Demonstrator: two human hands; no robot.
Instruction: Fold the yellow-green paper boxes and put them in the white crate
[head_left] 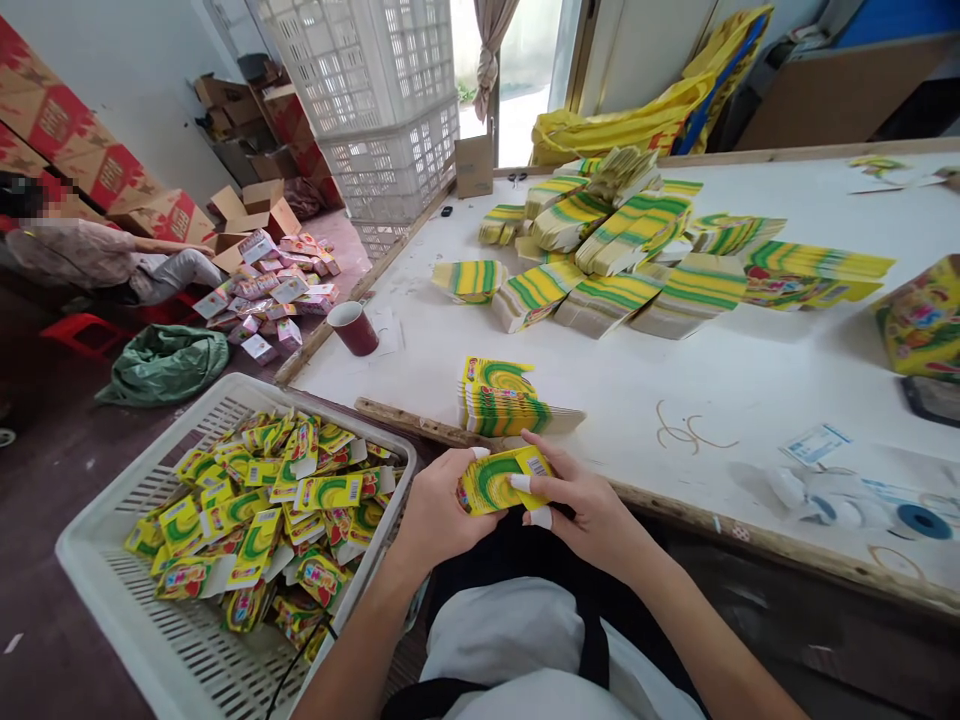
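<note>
Both of my hands hold one small yellow and green carton point(496, 482) above my lap, at the table's front edge. My left hand point(439, 507) grips its left side with curled fingers. My right hand point(585, 507) pinches its right side; white tape covers some fingertips. Just beyond lies a short stack of flat cartons point(502, 400) on the white table point(712, 400). At my left stands a white plastic basket point(112, 590) filled with several folded cartons point(262, 510).
Large piles of flat yellow-green cartons point(637, 260) cover the table's far part. A dark red cup point(355, 328) stands at the table's left edge. Tape rolls point(922, 520) lie at right. White crates point(375, 100) are stacked behind. Another person point(90, 255) sits at far left among boxes.
</note>
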